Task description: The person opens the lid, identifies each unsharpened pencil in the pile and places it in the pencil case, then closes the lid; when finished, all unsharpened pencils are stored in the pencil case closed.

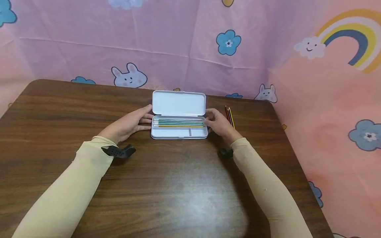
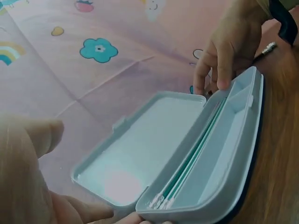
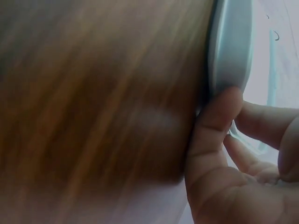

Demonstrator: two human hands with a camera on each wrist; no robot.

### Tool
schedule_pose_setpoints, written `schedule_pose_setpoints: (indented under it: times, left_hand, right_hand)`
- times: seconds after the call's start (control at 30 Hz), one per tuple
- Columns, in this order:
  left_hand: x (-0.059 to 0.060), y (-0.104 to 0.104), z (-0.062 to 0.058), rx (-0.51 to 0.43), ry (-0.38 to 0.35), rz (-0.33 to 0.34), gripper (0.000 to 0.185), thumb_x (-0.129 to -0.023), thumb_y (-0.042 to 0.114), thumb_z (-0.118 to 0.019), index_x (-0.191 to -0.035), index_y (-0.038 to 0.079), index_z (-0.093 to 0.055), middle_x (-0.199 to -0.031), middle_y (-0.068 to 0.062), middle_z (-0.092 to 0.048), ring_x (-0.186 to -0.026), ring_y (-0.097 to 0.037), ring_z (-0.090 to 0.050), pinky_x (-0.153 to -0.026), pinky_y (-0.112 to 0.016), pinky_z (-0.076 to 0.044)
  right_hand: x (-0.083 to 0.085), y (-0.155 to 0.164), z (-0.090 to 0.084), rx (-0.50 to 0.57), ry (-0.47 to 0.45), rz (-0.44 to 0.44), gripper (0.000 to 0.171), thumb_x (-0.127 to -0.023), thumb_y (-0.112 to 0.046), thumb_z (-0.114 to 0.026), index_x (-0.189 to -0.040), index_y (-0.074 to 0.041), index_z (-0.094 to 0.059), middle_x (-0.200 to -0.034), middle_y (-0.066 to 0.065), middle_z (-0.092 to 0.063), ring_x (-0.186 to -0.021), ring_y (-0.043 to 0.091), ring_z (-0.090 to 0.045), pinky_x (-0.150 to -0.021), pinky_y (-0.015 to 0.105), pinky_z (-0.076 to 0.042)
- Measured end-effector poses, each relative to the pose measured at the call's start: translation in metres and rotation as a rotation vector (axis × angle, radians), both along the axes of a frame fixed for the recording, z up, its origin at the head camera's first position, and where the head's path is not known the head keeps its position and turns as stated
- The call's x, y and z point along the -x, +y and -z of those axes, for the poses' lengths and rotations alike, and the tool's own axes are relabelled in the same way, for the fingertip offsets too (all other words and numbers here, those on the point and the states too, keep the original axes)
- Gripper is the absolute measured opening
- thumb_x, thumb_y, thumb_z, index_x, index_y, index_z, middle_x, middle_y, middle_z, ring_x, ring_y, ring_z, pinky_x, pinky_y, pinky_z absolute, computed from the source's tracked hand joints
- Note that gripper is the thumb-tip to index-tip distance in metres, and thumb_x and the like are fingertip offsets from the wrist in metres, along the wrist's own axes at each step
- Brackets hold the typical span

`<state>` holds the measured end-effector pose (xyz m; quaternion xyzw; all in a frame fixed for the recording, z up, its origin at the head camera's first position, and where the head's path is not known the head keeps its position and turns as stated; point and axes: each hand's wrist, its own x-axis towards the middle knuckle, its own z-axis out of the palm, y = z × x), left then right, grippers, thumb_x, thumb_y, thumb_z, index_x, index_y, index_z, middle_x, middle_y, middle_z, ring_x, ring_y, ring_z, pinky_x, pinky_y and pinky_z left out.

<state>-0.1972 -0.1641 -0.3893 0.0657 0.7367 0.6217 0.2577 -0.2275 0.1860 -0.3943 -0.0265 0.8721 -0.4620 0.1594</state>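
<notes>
A white pencil case [image 1: 169, 133] lies on the table, its lid [image 1: 178, 102] raised at the back. Several green pencils and a yellow one [image 1: 181, 126] lie side by side in its long rear compartment, eraser ends at the left. My left hand [image 1: 130, 123] is at the case's left end, fingers extended, fingertips touching the side; the left wrist view shows them low against that end. At the opposite end, my right hand [image 1: 219, 123] pinches the side wall and rim with bent fingers, as the right wrist view [image 3: 224, 154] shows closely.
A few loose pencils [image 1: 230, 116], red, black and yellow, lie behind the right hand. The wooden table [image 1: 166, 185] meets a patterned pink cloth [image 1: 178, 59] at its back and right edges. Two front compartments of the case have a small divider [image 1: 190, 132] between them.
</notes>
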Motion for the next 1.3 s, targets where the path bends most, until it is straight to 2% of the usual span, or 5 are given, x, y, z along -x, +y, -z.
schedule_pose_setpoints:
  times: [0.23,0.43,0.73,1.0,1.3]
  left_hand:
    - [-0.003,0.002,-0.004,-0.031,-0.005,-0.054,0.086,-0.106,0.065,-0.032,-0.165,0.007,-0.01,-0.16,-0.027,-0.026,-0.148,-0.039,-0.033,-0.121,-0.05,-0.036]
    - [-0.008,0.012,-0.002,0.041,0.078,-0.066,0.076,-0.11,0.052,-0.034,-0.163,0.002,-0.014,-0.161,-0.025,-0.026,-0.148,-0.038,-0.035,-0.12,-0.049,-0.037]
    - [-0.018,0.018,-0.002,0.13,0.198,-0.083,0.076,-0.11,0.054,-0.031,-0.159,-0.003,-0.021,-0.159,-0.027,-0.031,-0.15,-0.036,-0.033,-0.12,-0.051,-0.035]
    - [-0.015,0.007,0.0,0.415,0.357,0.038,0.078,-0.11,0.055,-0.036,-0.162,0.0,-0.021,-0.163,-0.028,-0.026,-0.145,-0.044,-0.039,-0.12,-0.061,-0.029]
    - [-0.016,0.007,0.008,0.504,0.457,0.168,0.086,-0.104,0.038,-0.063,-0.162,-0.005,-0.016,-0.164,-0.03,-0.021,-0.148,-0.043,-0.036,-0.118,-0.057,-0.036]
  right_hand:
    - [-0.004,-0.006,0.001,-0.091,0.161,0.003,0.044,-0.101,-0.004,-0.063,-0.14,-0.004,-0.044,-0.122,0.021,-0.062,-0.102,0.031,-0.064,-0.073,0.037,-0.061]
    - [-0.015,-0.003,-0.004,-0.165,0.224,-0.007,0.034,-0.101,-0.004,-0.06,-0.134,-0.004,-0.05,-0.123,0.019,-0.067,-0.103,0.03,-0.07,-0.08,0.039,-0.064]
    - [-0.025,0.011,-0.009,0.264,-0.034,-0.058,0.048,-0.106,-0.01,-0.033,-0.153,-0.002,-0.041,-0.146,0.026,-0.052,-0.13,0.039,-0.057,-0.108,0.05,-0.051]
    - [-0.026,0.013,-0.005,0.333,-0.059,-0.09,0.054,-0.112,-0.029,-0.035,-0.159,-0.003,-0.033,-0.149,0.023,-0.047,-0.133,0.036,-0.051,-0.111,0.05,-0.048]
    - [-0.033,0.015,0.001,0.012,0.099,-0.137,0.07,-0.098,-0.03,-0.074,-0.157,-0.011,-0.042,-0.134,0.015,-0.06,-0.116,0.029,-0.061,-0.097,0.042,-0.053]
